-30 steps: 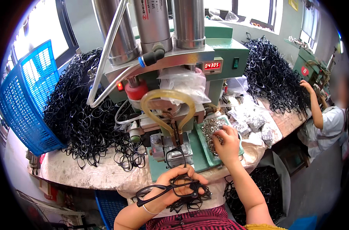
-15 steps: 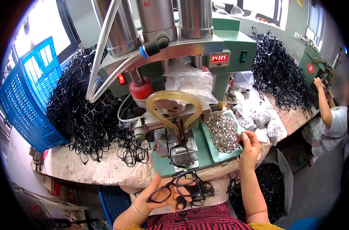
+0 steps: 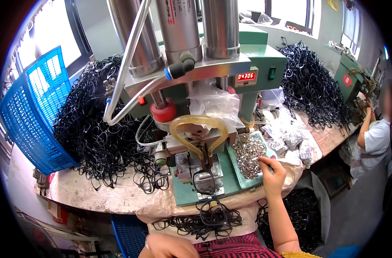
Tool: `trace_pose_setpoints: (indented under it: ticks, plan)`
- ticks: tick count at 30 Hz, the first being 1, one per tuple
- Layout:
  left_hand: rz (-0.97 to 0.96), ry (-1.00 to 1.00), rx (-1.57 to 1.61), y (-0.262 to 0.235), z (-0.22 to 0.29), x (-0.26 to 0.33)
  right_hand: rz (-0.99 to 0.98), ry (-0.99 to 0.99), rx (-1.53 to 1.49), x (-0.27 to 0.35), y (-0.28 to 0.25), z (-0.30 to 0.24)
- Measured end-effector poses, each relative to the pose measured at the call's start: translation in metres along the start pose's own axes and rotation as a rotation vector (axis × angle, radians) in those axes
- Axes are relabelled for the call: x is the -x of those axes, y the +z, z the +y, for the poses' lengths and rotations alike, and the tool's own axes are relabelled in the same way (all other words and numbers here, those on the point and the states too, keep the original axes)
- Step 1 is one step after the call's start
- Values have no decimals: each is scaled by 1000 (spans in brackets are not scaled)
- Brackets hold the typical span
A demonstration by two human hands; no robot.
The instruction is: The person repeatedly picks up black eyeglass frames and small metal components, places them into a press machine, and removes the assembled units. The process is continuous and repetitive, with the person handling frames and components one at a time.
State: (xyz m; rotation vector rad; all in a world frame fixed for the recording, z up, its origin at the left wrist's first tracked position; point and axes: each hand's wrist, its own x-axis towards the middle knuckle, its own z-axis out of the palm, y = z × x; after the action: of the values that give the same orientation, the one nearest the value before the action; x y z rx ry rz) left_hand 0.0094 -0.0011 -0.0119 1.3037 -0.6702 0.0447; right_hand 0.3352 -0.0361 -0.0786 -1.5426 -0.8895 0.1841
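My right hand (image 3: 273, 175) reaches over the right rim of a green tray (image 3: 253, 184) of small shiny metal pieces (image 3: 246, 155). Its thumb and forefinger are pinched together; whatever lies between them is too small to make out. At the lower edge, my left hand (image 3: 172, 246) is blurred and cut off, its fingers hidden. A black eyeglass frame (image 3: 194, 182) sits at the tool of the green press (image 3: 230, 182), one rim upright and the rest hanging toward me. Below it, several black eyeglass frames (image 3: 183, 222) lie heaped on a paper-covered ledge.
Large heaps of black frames stand left (image 3: 101, 146) and right (image 3: 308, 86) of the press. A blue plastic basket (image 3: 30, 116) leans at the left. Silvery bags (image 3: 293, 138) lie beyond the tray. A sack of frames (image 3: 297, 215) stands below right. Another person (image 3: 372, 133) works far right.
My left hand has moved down toward the lower edge; the eyeglass frame it held no longer shows in it. My right fingers have shifted left onto the metal pieces. The press's red display has changed.
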Motion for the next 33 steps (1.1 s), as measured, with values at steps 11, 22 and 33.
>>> trace_pose_setpoints:
  ticks: [11,22,33]
  plan:
    - [1755,202,-355,-36,-25,56,-343,-285,-199,-4,55,-88]
    - [1407,486,-1162,-48,43,-17,-474,198,-662,14,78,-101]
    - [953,93,-1596,-37,21,-34,-385,-424,196,-16,36,-57]
